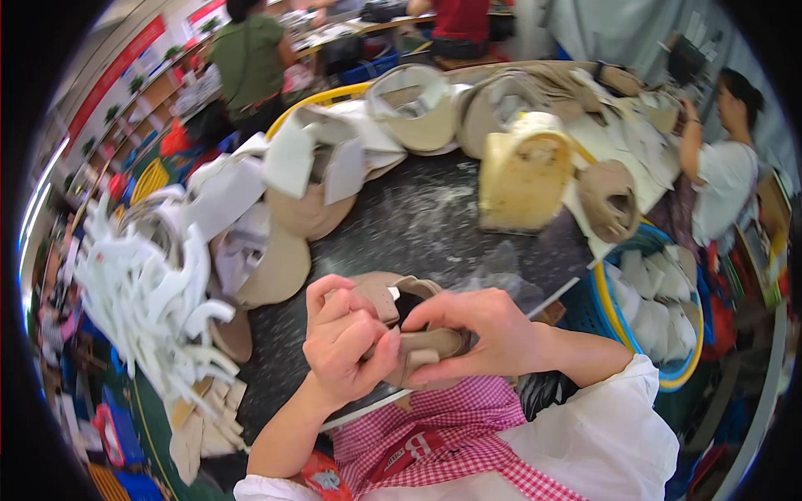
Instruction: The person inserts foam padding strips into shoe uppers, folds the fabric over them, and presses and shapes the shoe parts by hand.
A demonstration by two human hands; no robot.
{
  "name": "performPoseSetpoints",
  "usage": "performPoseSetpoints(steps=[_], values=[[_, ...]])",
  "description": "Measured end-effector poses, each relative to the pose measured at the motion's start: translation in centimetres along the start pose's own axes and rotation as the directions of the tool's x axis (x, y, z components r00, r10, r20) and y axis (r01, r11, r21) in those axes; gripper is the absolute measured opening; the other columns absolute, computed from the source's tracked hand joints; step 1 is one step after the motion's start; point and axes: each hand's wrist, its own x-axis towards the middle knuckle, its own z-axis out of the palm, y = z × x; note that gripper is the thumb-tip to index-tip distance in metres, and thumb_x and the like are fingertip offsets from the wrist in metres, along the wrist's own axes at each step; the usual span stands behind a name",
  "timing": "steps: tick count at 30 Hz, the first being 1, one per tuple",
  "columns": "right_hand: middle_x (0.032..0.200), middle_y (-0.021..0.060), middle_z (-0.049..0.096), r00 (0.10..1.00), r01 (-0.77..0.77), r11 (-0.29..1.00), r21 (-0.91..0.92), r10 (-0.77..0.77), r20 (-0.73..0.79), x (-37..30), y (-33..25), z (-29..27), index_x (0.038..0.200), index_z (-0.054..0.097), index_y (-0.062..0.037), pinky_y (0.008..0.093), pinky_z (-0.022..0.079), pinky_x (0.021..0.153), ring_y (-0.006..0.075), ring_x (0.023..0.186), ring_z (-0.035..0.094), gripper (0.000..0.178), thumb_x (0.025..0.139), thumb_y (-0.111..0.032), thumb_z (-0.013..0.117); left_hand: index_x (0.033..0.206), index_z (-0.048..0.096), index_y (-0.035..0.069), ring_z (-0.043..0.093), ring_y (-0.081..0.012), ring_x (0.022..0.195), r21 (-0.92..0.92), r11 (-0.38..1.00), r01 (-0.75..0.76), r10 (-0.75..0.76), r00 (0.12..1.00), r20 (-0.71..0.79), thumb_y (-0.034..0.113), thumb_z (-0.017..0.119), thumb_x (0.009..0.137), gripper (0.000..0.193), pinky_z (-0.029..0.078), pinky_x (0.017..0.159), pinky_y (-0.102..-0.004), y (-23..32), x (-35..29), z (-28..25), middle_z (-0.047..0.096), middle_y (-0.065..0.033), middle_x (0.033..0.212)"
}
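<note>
Between my hands, low over the near edge of the dark table, is a beige shoe upper (434, 344) with a dark opening. My left hand (344, 341) has its fingers curled together at the upper's left side; a small white piece shows by its fingertips, and I cannot tell whether it is a tab or a loose bit. My right hand (489, 334) grips the upper's right side, thumb below and fingers over the edge. The upper's underside and the fingertips' exact hold are partly hidden.
White curved strips (146, 292) are heaped at the left, with beige pieces (209, 413) below. Beige and white uppers (413, 104) line the far edge. A yellowish block-shaped container (526, 175) stands beside a brown upper (607, 200). A blue basket (589, 305) stands right; a co-worker (727, 167) sits beyond.
</note>
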Motion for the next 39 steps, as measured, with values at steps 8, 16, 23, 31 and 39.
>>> performPoseSetpoints(steps=[8,16,23,31,39], values=[[0.066,0.0044,0.059,0.995,0.023,0.656,-0.754,-0.085,-0.044,-7.5,-7.2,-7.3,0.091,0.065,-0.0096,0.0343,0.047,0.054,0.0217,0.055,0.056,0.03,0.078,-0.035,0.071,0.089,0.064,0.002,0.058,-0.0274,0.098,-0.65,0.739,0.176,-0.033,0.974,0.226,0.01,0.063,0.079,0.013,0.035,0.1,-0.0448,1.9,3.6,4.1,0.062,-0.0153,0.101],[0.097,0.0117,0.062,0.847,-0.379,0.311,-0.872,-0.262,-0.462,-14.1,9.3,-19.1,0.096,0.064,-0.0057,0.0375,0.046,0.072,0.0291,0.087,0.059,0.022,0.078,-0.015,0.07,0.092,0.067,0.006,0.05,-0.0326,0.116,-0.291,0.944,0.155,-0.03,0.919,0.393,-0.002,0.066,0.071,0.023,0.04,0.097,-0.043,1.0,2.5,6.0,0.057,-0.0125,0.119],[0.138,0.0145,0.041,0.809,-0.535,0.221,-0.816,-0.147,-0.57,-13.9,12.7,-17.7,0.135,0.043,-0.0078,0.0493,0.023,0.107,0.0354,0.127,0.036,0.081,0.064,-0.025,0.079,0.1,0.066,0.009,0.045,-0.0333,0.123,-0.005,0.977,0.213,-0.198,0.915,0.351,0.002,0.068,0.072,0.029,0.036,0.102,-0.0448,-2.1,-1.3,3.7,0.054,-0.0124,0.127],[0.122,0.0181,0.052,0.635,-0.446,0.607,-0.658,-0.304,-0.71,-12.0,10.0,-9.8,0.115,0.056,-0.0033,0.0404,0.037,0.099,0.032,0.117,0.048,0.039,0.077,-0.003,0.065,0.116,0.056,0.005,0.051,-0.0311,0.108,0.653,0.697,0.297,-0.215,0.955,-0.205,0.015,0.064,0.077,0.041,0.032,0.099,-0.0434,-14.0,6.9,3.1,0.056,-0.0154,0.113],[0.142,0.0202,0.032,0.862,0.267,0.912,-0.313,-0.371,-0.346,1.1,6.0,-3.3,0.136,0.036,-0.0053,0.0443,0.037,0.101,0.0362,0.123,0.041,0.065,0.08,-0.013,0.067,0.12,0.049,-0.006,0.054,-0.0247,0.1,0.134,0.908,0.398,-0.357,0.9,-0.251,0.012,0.065,0.084,0.043,0.039,0.097,-0.0398,-3.3,3.2,-0.7,0.055,-0.0136,0.109]])
